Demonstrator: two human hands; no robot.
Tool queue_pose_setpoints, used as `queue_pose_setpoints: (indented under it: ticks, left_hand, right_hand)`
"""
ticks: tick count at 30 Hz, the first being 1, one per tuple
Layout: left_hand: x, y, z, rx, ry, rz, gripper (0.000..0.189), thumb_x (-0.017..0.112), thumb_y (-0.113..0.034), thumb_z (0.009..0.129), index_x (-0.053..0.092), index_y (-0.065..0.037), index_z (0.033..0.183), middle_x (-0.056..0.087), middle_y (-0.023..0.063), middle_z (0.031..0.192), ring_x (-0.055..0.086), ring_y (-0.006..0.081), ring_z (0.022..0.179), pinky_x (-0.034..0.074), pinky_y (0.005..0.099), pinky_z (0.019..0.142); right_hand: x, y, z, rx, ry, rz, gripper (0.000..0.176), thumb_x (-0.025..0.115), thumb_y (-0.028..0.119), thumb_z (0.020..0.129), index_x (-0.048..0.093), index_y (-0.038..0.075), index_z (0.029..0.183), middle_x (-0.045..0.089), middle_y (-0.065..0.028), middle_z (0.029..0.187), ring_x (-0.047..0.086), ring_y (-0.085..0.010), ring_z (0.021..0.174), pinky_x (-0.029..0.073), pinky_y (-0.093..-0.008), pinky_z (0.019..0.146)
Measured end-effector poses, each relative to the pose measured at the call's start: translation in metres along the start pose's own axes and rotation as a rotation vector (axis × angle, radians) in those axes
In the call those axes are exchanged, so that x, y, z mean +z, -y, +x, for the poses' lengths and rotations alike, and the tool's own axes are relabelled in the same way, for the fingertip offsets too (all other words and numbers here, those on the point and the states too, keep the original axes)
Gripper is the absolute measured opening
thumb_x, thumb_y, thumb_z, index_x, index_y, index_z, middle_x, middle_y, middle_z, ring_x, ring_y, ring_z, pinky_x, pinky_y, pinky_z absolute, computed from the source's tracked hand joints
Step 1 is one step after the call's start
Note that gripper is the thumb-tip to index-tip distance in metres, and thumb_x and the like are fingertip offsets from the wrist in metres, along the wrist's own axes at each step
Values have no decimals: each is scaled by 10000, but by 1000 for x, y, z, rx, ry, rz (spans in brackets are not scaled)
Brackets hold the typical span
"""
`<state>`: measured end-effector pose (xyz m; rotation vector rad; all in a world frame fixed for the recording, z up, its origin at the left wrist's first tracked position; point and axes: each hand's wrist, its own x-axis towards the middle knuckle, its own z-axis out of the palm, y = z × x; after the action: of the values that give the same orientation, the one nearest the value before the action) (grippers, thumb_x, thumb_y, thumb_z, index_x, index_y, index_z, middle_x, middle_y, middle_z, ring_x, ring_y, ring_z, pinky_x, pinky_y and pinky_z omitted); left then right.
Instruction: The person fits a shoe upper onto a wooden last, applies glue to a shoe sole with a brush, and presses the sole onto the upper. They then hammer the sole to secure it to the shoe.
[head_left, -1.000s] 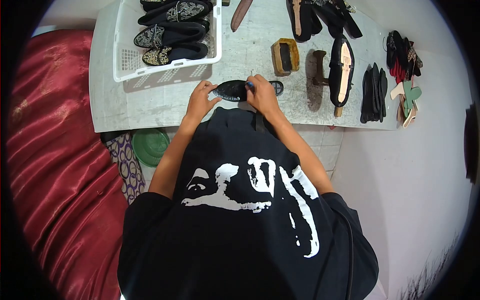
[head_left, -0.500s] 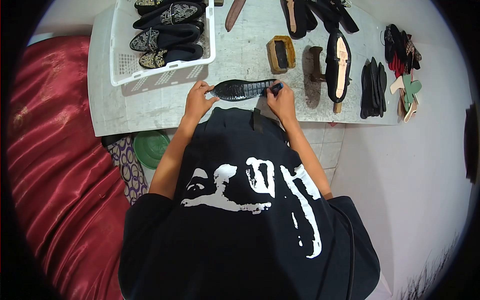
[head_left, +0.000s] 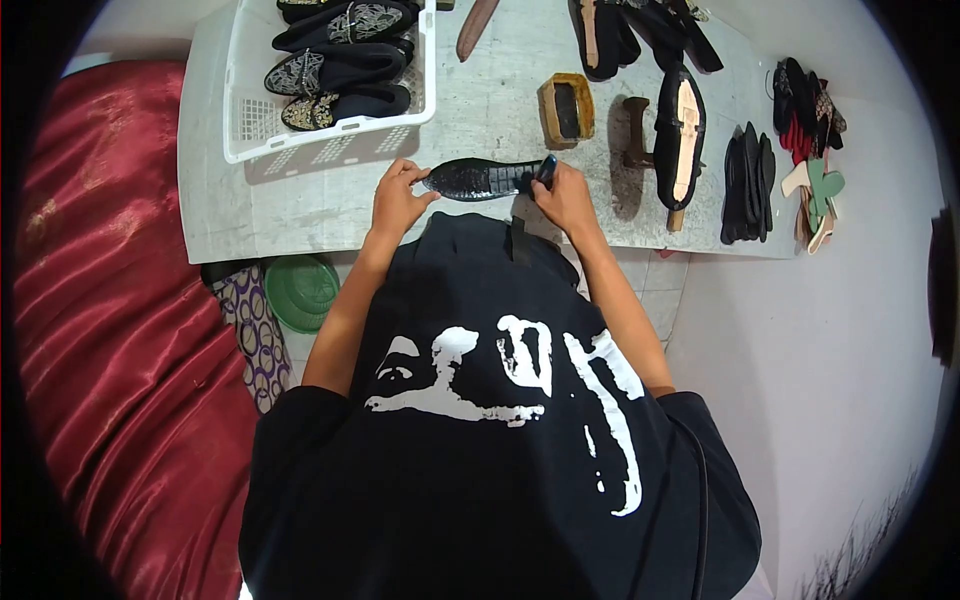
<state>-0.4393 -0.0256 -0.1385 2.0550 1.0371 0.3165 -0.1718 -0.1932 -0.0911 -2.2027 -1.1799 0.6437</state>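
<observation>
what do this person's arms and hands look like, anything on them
The left hand and right hand are bare, with no gloves or watch to be seen; rings are too small to tell. Both forearms are uncovered below the loose, short black sleeves of a black shirt with white print.

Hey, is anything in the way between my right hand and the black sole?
Only the small dark tool that your right hand grips, at one end of the black sole. Your left hand holds the other end. The yellowish box sits beyond them, outside that gap.
</observation>
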Motion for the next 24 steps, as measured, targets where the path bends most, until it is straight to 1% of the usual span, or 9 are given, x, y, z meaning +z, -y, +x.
queue_pose_setpoints:
  ticks: [1,4,7,10,11,17,20,23,24]
  left_hand:
    - [0,0,-1,3,-8,0,505,963,-166,705,803,-35,1165,668,58,1062,641,240,803,552,361,761]
    - [0,-2,-2,-45,10,7,501,962,-167,705,805,-39,1163,669,55,1070,647,246,816,557,368,771]
    - [-1,-3,-2,-58,6,8,500,962,-166,705,806,-44,1165,668,54,1075,649,247,830,557,371,776]
    - [1,-2,-3,-48,-22,3,505,963,-162,700,808,-54,1169,668,52,1079,649,248,842,557,371,779]
    - [1,-1,-4,-49,-19,-3,507,964,-163,699,808,-58,1170,667,52,1080,648,248,843,557,372,780]
    - [3,1,-6,-47,-18,-25,511,968,-165,693,808,-70,1169,666,49,1077,643,244,836,556,373,778]
    - [2,1,-2,-48,-20,-16,508,966,-165,694,808,-69,1168,666,48,1075,641,241,831,555,372,774]
    - [1,-1,-3,-46,-21,-15,508,967,-164,692,808,-68,1164,665,47,1071,640,239,829,553,368,769]
    - [1,0,-3,-43,-17,-17,508,968,-166,691,809,-67,1163,665,47,1069,639,238,830,552,367,768]
  right_hand:
    - [-2,0,2,47,56,-21,99,706,61,893,667,-20,934,691,-239,921,665,-482,862,527,-517,755]
    - [-4,10,11,-49,-41,106,122,716,73,867,675,-11,946,695,-245,938,664,-496,913,524,-526,791]
    - [3,10,6,-121,-70,135,147,725,86,856,670,-16,947,692,-255,935,663,-492,933,526,-518,805]
    - [-8,18,6,-60,144,-5,152,731,90,862,665,-13,951,689,-254,929,659,-493,926,528,-516,805]
    - [-10,20,7,-75,169,-39,163,735,102,870,658,-20,944,686,-257,925,650,-499,898,523,-518,783]
    - [9,20,13,-79,-8,222,174,743,106,863,651,-37,901,675,-266,870,644,-503,805,504,-530,713]
    - [15,3,9,-4,95,67,174,752,101,856,649,-38,874,668,-263,819,654,-487,775,513,-514,696]
    - [2,13,11,48,167,-3,181,760,101,848,648,-41,854,666,-255,771,667,-455,724,524,-489,671]
    - [2,16,12,5,137,28,177,766,102,851,659,-39,864,677,-245,772,678,-423,709,530,-469,665]
